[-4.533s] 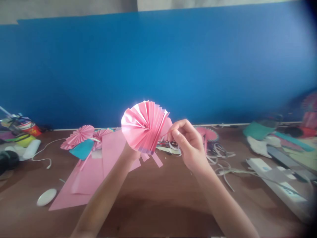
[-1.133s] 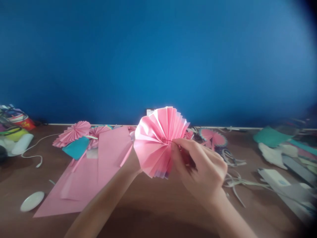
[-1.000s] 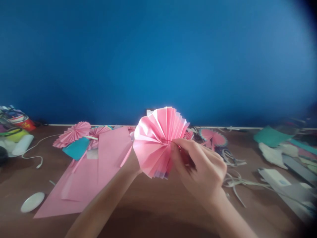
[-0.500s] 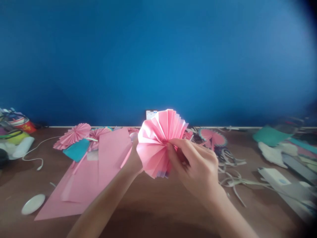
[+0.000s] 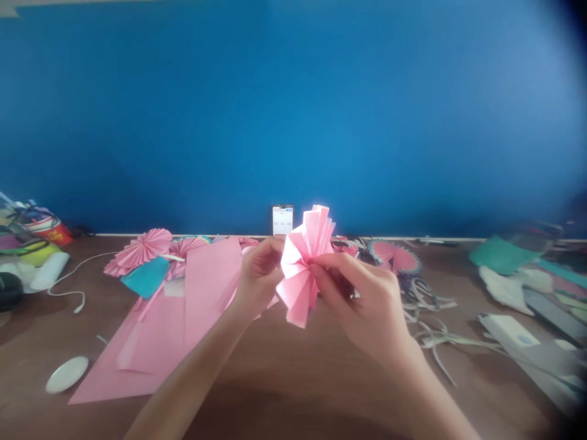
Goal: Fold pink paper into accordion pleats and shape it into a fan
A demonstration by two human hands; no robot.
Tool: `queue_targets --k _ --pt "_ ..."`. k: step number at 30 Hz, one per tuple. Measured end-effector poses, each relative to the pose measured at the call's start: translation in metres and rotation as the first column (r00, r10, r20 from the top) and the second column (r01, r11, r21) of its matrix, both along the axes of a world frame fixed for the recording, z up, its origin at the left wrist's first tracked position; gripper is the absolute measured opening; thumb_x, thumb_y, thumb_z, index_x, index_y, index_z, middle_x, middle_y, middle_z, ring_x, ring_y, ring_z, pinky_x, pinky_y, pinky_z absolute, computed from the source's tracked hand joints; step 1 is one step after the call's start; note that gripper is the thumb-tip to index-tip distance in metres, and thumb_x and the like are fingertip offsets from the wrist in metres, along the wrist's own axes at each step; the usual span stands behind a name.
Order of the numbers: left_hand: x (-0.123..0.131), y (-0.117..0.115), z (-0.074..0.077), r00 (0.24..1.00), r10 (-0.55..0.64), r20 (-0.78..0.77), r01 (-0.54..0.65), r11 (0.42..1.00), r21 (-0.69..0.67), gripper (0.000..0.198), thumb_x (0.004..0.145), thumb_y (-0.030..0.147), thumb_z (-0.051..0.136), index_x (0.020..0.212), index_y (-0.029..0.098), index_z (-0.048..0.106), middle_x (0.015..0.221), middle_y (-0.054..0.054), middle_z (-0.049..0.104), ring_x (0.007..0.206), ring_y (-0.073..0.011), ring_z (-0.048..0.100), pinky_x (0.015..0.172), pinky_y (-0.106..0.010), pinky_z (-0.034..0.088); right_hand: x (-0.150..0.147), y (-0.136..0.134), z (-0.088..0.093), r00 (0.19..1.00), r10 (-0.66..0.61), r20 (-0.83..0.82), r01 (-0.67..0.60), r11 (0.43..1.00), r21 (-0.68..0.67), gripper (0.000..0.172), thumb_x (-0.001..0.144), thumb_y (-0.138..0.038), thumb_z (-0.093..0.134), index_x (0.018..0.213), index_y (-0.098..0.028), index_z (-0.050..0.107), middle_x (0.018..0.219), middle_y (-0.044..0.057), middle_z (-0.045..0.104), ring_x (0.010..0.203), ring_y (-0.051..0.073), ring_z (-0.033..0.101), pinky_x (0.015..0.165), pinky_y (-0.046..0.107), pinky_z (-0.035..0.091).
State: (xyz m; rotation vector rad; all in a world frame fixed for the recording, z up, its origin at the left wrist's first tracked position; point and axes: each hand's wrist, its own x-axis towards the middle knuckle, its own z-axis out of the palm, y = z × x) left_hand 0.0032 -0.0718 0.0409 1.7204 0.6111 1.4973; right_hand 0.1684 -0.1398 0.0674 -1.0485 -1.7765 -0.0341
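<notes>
Above the table I hold a pleated pink paper rosette (image 5: 298, 263), turned partly edge-on, its folds fanned out. My right hand (image 5: 367, 293) pinches it near the centre between thumb and index finger. At the rosette's left edge, my left hand (image 5: 259, 278) is closed with curled fingers against the paper; the fingertips are partly hidden behind it. Beneath and left of my left arm lie pink paper sheets (image 5: 156, 342). Behind the rosette a phone (image 5: 282, 220) with a lit screen leans upright against the blue wall.
Finished pink paper fans (image 5: 144, 247) and a teal paper piece (image 5: 145, 276) lie at the left. A white oval object (image 5: 66, 374) sits front left. White strips (image 5: 435, 342), another pink fan (image 5: 397, 256) and green paper (image 5: 502, 255) are on the right.
The rosette has turned from nearly face-on to a narrower, partly edge-on view. More of my left hand's curled fingers shows, and the phone is less covered.
</notes>
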Motion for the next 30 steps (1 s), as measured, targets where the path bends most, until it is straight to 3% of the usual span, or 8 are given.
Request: queue_targets --k 4,11,16,26,30 --pt "-0.006 -0.007 0.004 0.999 -0.007 0.045 0.005 0.999 0.052 0.022 0.080 0.023 0.078 0.096 0.022 0.062 0.102 -0.004 0.073 0.088 -0.0171 0.070 0.073 -0.029 0.058 0.005 0.010 -0.001 0.970 0.124 -0.211 -0.155 0.978 -0.139 0.010 0.090 -0.020 0.062 0.087 -0.019 0.072 0.065 -0.003 0.064 0.053 0.008 0.051 0.049 0.020 0.039" --pt "-0.007 -0.023 0.013 0.984 0.161 -0.080 -0.146 0.974 0.175 0.022 0.083 0.015 0.074 0.103 0.023 0.067 0.111 -0.006 0.072 0.102 -0.0194 0.068 0.077 -0.029 0.055 0.004 0.027 -0.009 0.877 0.214 -0.431 -0.309 0.937 -0.163 0.015 0.078 -0.013 0.063 0.082 -0.019 0.077 0.068 0.000 0.068 0.063 0.015 0.062 0.057 0.025 0.049" --pt "-0.007 -0.025 0.014 0.958 0.235 -0.162 -0.196 0.954 0.225 0.015 0.085 0.018 0.071 0.099 0.022 0.069 0.111 -0.007 0.073 0.098 -0.0205 0.068 0.076 -0.032 0.055 0.004 0.032 -0.013 0.830 0.223 -0.512 -0.356 0.918 -0.176 0.008 0.076 -0.023 0.071 0.069 -0.019 0.074 0.057 -0.002 0.059 0.054 0.012 0.052 0.048 0.023 0.042" --pt "-0.014 -0.021 0.016 0.977 0.145 -0.156 -0.129 0.985 0.111 0.017 0.091 0.021 0.066 0.105 0.024 0.074 0.111 -0.005 0.075 0.107 -0.0201 0.069 0.091 -0.033 0.058 0.003 0.034 -0.014 0.795 0.191 -0.576 -0.369 0.905 -0.209 0.032 0.075 -0.032 0.076 0.052 -0.018 0.058 0.051 -0.003 0.051 0.050 0.010 0.045 0.046 0.022 0.041" --pt "-0.015 -0.019 0.015 0.979 0.133 -0.153 -0.121 0.989 0.084 0.019 0.088 0.021 0.069 0.105 0.024 0.075 0.112 -0.004 0.075 0.106 -0.0199 0.070 0.090 -0.032 0.059 0.003 0.035 -0.016 0.783 0.210 -0.586 -0.401 0.890 -0.216 0.019 0.078 -0.028 0.075 0.064 -0.018 0.069 0.061 -0.001 0.062 0.059 0.012 0.056 0.054 0.024 0.048"
